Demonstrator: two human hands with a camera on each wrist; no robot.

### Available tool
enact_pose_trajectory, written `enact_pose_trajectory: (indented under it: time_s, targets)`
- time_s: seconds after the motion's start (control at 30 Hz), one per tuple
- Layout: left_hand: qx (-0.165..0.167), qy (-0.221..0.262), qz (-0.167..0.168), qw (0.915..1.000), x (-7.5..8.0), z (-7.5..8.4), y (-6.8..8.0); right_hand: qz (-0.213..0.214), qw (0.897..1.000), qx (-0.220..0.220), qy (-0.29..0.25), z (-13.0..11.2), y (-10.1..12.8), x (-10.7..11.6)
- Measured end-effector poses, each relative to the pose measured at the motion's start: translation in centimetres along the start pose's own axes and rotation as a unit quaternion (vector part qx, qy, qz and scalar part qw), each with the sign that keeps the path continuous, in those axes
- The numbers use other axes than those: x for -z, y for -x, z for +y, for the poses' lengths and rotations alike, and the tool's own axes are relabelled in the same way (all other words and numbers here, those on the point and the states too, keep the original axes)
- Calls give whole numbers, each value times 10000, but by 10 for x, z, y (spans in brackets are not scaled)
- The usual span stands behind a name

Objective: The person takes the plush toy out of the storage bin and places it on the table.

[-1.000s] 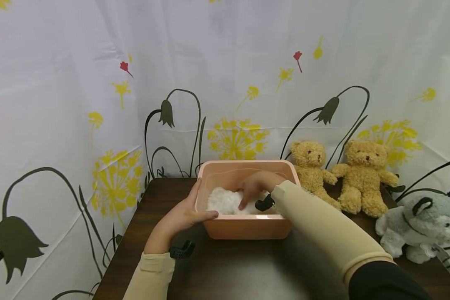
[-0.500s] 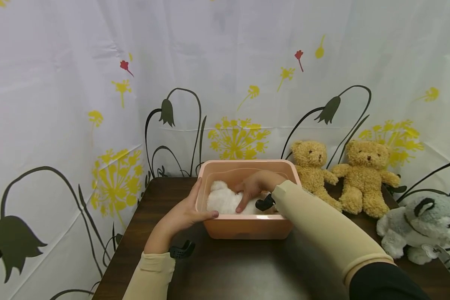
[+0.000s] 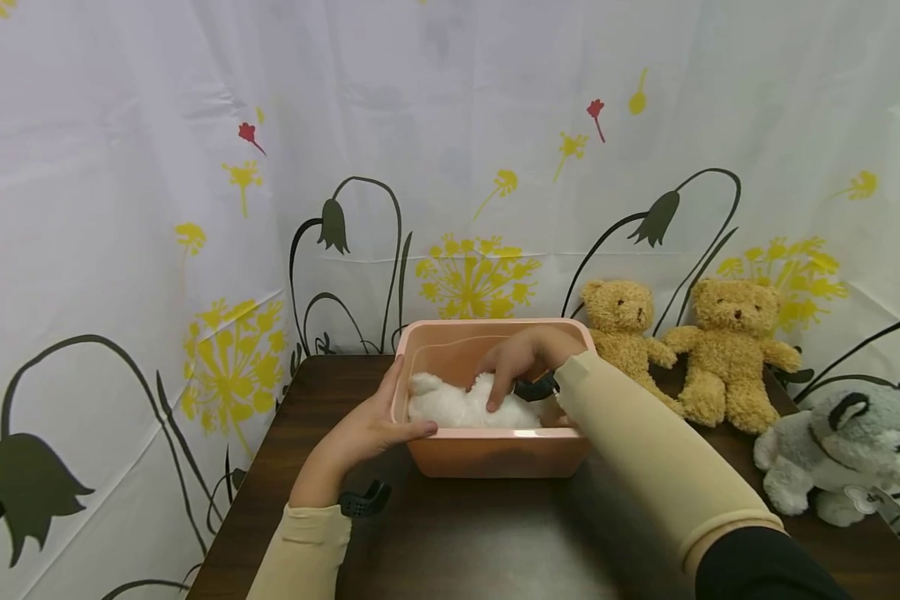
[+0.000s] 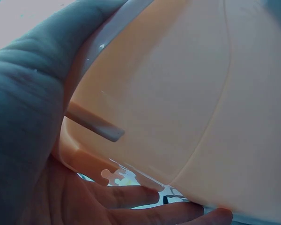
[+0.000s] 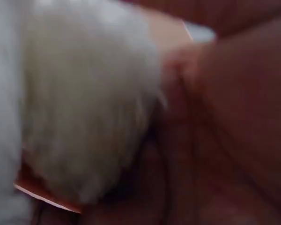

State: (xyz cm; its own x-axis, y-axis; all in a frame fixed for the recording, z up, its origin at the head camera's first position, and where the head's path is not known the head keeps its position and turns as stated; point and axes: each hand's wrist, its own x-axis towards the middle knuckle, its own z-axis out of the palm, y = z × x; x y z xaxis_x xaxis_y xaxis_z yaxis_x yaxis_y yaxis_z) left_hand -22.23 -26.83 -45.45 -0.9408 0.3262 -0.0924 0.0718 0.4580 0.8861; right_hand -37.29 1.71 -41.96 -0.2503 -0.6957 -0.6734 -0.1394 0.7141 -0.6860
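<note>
A peach plastic bin [image 3: 498, 458] stands on the dark wooden table [image 3: 487, 542] in the head view. My left hand [image 3: 367, 432] grips its front left corner, thumb along the front rim and fingers down the left side. The left wrist view shows those fingers [image 4: 164, 213] against the bin's outer wall [image 4: 192, 93]. Inside the bin lies a white plush toy [image 3: 442, 406], its lower part hidden by the front wall. My right hand [image 3: 525, 358] reaches in and holds the toy, thumb on the near side. White fur [image 5: 84, 93] sits against the palm in the right wrist view.
Two golden teddy bears [image 3: 621, 333] [image 3: 731, 358] sit right of the bin at the back of the table. A grey and white husky plush [image 3: 832, 450] sits at the right edge. A flower-printed curtain [image 3: 450, 150] hangs behind and around.
The white plush toy has shifted and turned in the bin, now lying longer across it. My right hand has lifted and moved slightly right. The left hand stays on the bin.
</note>
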Motion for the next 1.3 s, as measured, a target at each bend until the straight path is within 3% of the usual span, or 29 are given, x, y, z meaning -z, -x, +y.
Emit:
enact_pose_trajectory:
  time_s: [0.13,0.3,0.4,0.5,0.63,0.73,0.8,0.87,1.03,1.17,1.3]
  targets:
    - [-31,29,-25,10000,0,0,1,-528,9985,131,65,-1,-4,-3]
    - [-166,129,-75,9998,1,0,0,-484,9986,-171,141,-5,-6,-10]
    - [-141,24,-37,9999,1,0,1,-411,9991,-122,59,-7,-7,-12]
    - [-75,-72,24,9999,3,0,2,-178,9998,-108,-12,-8,-6,-13]
    - [22,-64,45,10000,3,-1,3,595,9976,-236,-255,-5,6,-10]
    - [20,-211,50,9998,2,-1,3,1099,9905,120,-813,-1,22,-6]
    - [-32,-271,29,9996,2,0,2,1283,9796,709,-1374,1,35,-4]
    - [29,-367,53,9993,2,1,1,1437,9616,1386,-1881,2,48,-3]
    - [253,-402,134,9988,5,7,0,2109,8935,2794,-2815,8,75,-10]
    - [337,-242,113,9991,5,6,0,2884,8272,3351,-3468,17,86,-23]
    - [200,-114,44,9997,1,0,0,4051,7482,3513,-3907,27,95,-38]
